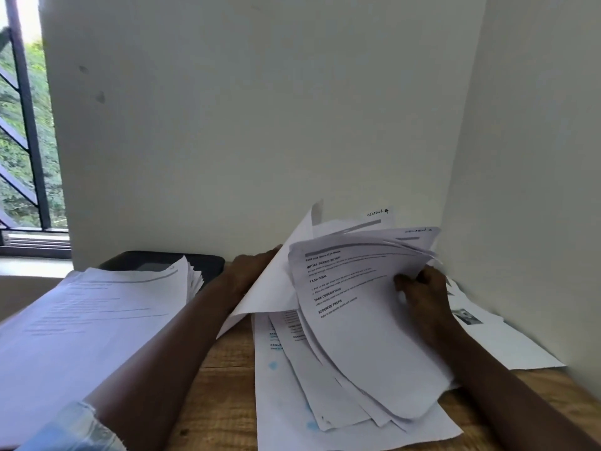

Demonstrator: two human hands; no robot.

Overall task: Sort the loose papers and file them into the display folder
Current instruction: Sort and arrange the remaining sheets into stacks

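Observation:
A loose pile of printed white papers (354, 362) lies fanned on the wooden table (224, 379) at centre right. My right hand (422, 291) pinches the upper right edges of several lifted sheets. My left hand (252, 266) reaches behind one raised blank sheet (276, 281) and holds it up; its fingers are mostly hidden by the paper. A second, tidier stack of papers (94, 320) rests at the left, partly covering a black display folder (182, 260) that lies against the wall.
White walls close off the back and the right side. More sheets with a small photo (487, 330) lie in the right corner. A barred window (26, 141) stands at the far left.

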